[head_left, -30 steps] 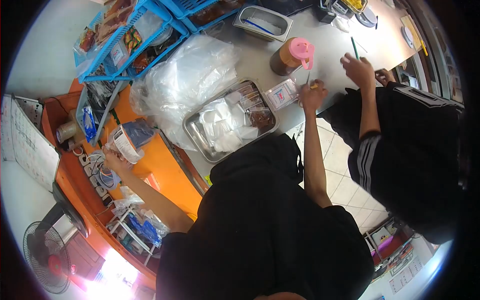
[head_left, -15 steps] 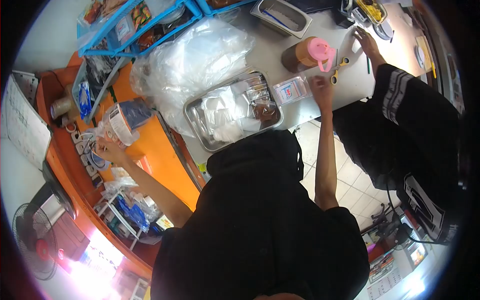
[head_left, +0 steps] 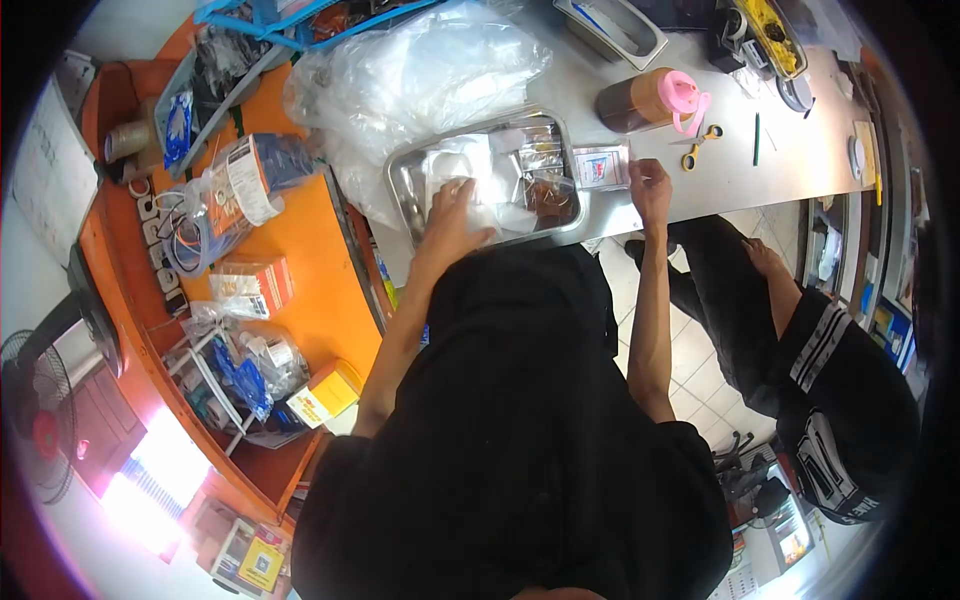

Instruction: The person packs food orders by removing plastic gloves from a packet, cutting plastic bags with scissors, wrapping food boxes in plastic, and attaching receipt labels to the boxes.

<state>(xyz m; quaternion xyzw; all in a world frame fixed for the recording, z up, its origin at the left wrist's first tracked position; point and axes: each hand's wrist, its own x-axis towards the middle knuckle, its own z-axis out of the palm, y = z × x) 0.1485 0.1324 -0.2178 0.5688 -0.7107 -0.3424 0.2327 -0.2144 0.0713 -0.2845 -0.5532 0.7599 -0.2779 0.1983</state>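
My left hand [head_left: 453, 228] reaches over the near left part of a metal tray [head_left: 402, 212], thumb and fingers apart, above the white packets [head_left: 470, 170] in it. Whether the fingertips touch them is unclear. Brown packets [head_left: 553, 197] lie at the tray's right end. My right hand [head_left: 651, 190] is at the table's front edge, fingers curled together at the right edge of a clear plastic packet with a red and blue printed label [head_left: 602, 168]. That packet lies flat beside the tray.
A pink-lidded pitcher of brown liquid [head_left: 645, 102], yellow-handled scissors [head_left: 702, 148] and a metal container [head_left: 612, 35] stand behind. Clear plastic bags [head_left: 420, 75] are heaped behind the tray. A person in black [head_left: 790, 330] is at right. An orange counter [head_left: 320, 270] lies left.
My left hand has moved right, from the cable and bag on the orange counter to the tray. My right hand stays by the labelled packet. The other person's hand has left the table.
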